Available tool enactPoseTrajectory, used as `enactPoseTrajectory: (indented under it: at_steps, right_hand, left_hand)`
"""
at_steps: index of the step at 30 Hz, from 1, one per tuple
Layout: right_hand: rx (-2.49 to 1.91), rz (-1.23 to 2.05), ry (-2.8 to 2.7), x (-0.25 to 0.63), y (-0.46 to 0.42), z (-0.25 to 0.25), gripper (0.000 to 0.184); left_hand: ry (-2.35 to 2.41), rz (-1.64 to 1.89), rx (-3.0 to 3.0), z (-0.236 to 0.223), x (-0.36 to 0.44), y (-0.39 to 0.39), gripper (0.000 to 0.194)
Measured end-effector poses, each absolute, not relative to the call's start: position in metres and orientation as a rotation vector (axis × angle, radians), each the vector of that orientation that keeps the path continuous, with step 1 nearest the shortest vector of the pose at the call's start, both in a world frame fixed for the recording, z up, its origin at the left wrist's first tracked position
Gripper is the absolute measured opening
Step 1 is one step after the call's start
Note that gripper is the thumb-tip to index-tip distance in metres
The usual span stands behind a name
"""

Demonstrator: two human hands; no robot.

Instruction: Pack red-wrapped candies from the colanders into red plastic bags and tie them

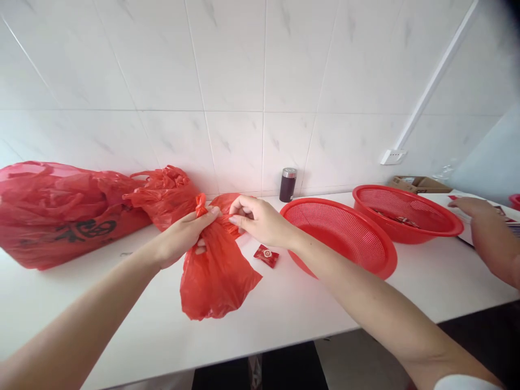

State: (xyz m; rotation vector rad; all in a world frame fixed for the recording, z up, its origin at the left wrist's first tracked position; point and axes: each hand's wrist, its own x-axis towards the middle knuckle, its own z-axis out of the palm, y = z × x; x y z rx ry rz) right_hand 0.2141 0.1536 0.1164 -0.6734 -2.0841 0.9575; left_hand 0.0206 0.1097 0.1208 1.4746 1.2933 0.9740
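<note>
My left hand (189, 233) is closed around the gathered neck of a red plastic bag (219, 281), which hangs full and rounded below it, just over the white table. A twisted end of the bag sticks up above my left thumb. My right hand (258, 219) is beside it, thumb and fingers pinched on red plastic at the bag's neck; the exact grip is partly hidden. To the right of the bag, a small red wrapped packet (266, 255) with a pale emblem lies on the table. More red plastic (225, 201) shows behind my hands.
A large red bag with black lettering (60, 216) and a smaller knotted red bag (164, 195) stand left. A dark tumbler (288, 185) is by the wall. Rightward are a red basket (341, 214), another holding small items (406, 197), a cardboard box (422, 184) and another person's hand (473, 208).
</note>
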Motion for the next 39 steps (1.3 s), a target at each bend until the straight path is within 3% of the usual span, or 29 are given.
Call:
enactPoseTrajectory:
  at_steps: [6, 10, 14, 21, 23, 26, 29, 31, 35, 39]
  right_hand:
    - [-0.341, 1.351, -2.096, 0.221, 0.123, 0.112, 0.018]
    - [-0.486, 1.219, -1.896, 0.193, 0.136, 0.081, 0.024]
    - [-0.644, 1.339, -1.883, 0.163, 0.154, 0.039, 0.028]
    - [-0.567, 1.768, -1.795, 0.159, 0.153, 0.015, 0.016]
    - [-0.656, 1.674, -1.787, 0.161, 0.152, 0.016, 0.016]
    - [-0.802, 1.27, -1.833, 0.167, 0.143, 0.017, 0.02]
    - [-0.961, 0.969, -2.005, 0.183, 0.134, 0.001, 0.022]
    - [-1.107, 0.929, -2.002, 0.203, 0.135, -0.021, 0.023]
    - [-1.32, 0.948, -1.825, 0.245, 0.15, -0.062, 0.025]
    - [-1.283, 1.026, -1.813, 0.241, 0.146, -0.065, 0.027]
  left_hand:
    - [1.103, 0.698, 1.634, 0.113, -0.015, 0.099, 0.037]
    - [1.18, 0.575, 1.838, 0.106, -0.015, 0.096, 0.019]
    - [1.53, 0.707, 2.14, 0.075, -0.01, 0.099, 0.006]
    - [1.737, 0.96, 2.348, 0.033, -0.004, 0.098, 0.033]
    - [1.663, 0.927, 2.405, 0.033, -0.005, 0.098, 0.043]
    - [1.505, 0.797, 2.473, 0.03, -0.02, 0.097, 0.057]
    - [1.424, 0.596, 2.365, 0.014, -0.066, 0.088, 0.047]
    - [1.537, 0.537, 2.149, -0.004, -0.113, 0.078, 0.035]
    - [1.875, 0.345, 1.676, -0.029, -0.191, 0.051, 0.038]
    - [1.953, 0.269, 1.741, -0.015, -0.187, 0.039, 0.042]
